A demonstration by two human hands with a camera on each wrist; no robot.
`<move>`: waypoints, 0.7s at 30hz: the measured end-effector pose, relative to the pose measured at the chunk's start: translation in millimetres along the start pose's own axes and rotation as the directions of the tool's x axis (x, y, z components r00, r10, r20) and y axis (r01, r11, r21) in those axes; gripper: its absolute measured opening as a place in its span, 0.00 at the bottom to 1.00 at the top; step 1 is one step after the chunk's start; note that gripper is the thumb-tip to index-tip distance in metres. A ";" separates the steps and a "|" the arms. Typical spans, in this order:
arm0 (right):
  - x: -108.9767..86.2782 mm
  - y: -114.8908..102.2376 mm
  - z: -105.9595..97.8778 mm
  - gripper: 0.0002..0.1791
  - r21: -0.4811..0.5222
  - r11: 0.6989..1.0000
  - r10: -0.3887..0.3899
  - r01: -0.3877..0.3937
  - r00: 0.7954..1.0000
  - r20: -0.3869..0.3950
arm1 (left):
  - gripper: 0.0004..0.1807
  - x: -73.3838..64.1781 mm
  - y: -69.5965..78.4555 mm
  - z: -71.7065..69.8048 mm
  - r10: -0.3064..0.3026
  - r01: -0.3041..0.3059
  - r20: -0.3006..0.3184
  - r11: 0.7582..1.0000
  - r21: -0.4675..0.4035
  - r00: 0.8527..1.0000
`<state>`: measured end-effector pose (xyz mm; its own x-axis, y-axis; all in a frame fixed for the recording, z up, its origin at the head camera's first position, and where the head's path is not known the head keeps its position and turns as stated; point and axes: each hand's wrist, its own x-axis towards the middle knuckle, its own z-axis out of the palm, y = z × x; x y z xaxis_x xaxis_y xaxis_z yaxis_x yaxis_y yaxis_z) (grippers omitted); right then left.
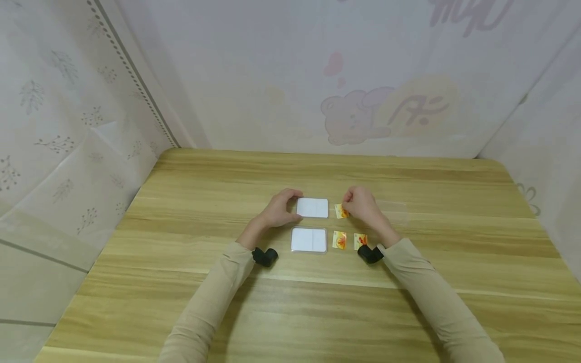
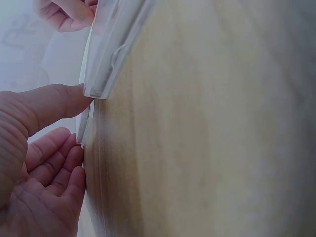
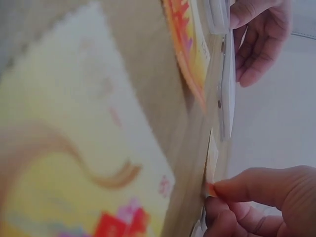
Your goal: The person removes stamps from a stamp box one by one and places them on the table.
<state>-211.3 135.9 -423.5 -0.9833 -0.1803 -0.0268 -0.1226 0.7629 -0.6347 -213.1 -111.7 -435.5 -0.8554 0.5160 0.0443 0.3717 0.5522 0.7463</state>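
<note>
My left hand (image 1: 278, 209) holds the far clear plastic case (image 1: 312, 207), which has a white inside, by its left end; the thumb is at the near corner and the fingers at the far one. To the right, my right hand (image 1: 363, 204) pinches a yellow and orange postage stamp (image 1: 339, 212) between thumb and fingertips, low over the table. A second clear case (image 1: 308, 239) with a white inside lies nearer me. Beside it lie two more stamps, one with a yellow and red picture (image 1: 339, 240) and one with red shapes (image 1: 360, 240); their toothed edges show in the right wrist view.
Everything lies on a wood-grain table (image 1: 290, 312). A faint transparent plastic piece (image 1: 394, 212) lies right of my right hand. Printed cloth (image 1: 254, 75) hangs behind the table and at both sides. A black wrist camera (image 1: 265, 257) sits by each cuff.
</note>
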 end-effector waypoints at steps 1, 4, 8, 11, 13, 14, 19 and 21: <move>0.4 -0.2 -0.1 0.03 -0.014 1.000 0.002 -0.002 1.000 0.001 | 0.32 0.1 0.1 -0.1 0.002 -0.002 0.000 1.000 0.001 1.000; 1.5 -1.1 -0.2 0.03 -0.048 0.999 0.016 -0.015 1.000 0.010 | 0.32 0.6 -0.1 0.2 0.002 -0.002 0.000 1.000 0.006 1.000; 2.2 -2.6 -1.1 0.03 -0.061 0.997 0.038 -0.037 0.999 0.024 | 0.32 0.5 0.1 0.2 0.001 -0.001 0.001 1.000 0.010 1.000; 2.6 -3.6 -2.0 0.02 -0.066 0.996 0.059 -0.057 0.998 0.034 | 0.31 0.1 1.0 -0.1 -0.002 0.002 0.001 1.000 0.008 1.000; 2.9 -4.2 -2.4 0.02 -0.075 0.995 0.073 -0.069 0.997 0.041 | 0.31 0.0 1.4 -0.1 -0.004 0.004 0.001 1.000 0.008 1.000; 3.1 -4.5 -2.7 0.02 -0.080 0.994 0.078 -0.074 0.996 0.044 | 0.31 0.0 1.5 -0.2 -0.005 0.005 0.000 1.000 0.007 1.000; 2.7 -4.4 -2.8 0.02 -0.080 0.995 0.069 -0.066 0.997 0.034 | 0.31 0.3 1.0 0.0 -0.002 0.002 -0.001 1.000 0.009 1.000; 1.8 -3.3 -2.6 0.02 -0.063 0.997 0.047 -0.046 0.999 0.020 | 0.31 0.2 0.7 0.0 -0.002 0.002 0.000 1.000 0.007 1.000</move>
<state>-213.1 134.7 -419.4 -0.9850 -0.1566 -0.0719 -0.0860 0.8082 -0.5825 -213.1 -111.2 -434.9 -0.8560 0.5152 0.0429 0.3729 0.5578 0.7415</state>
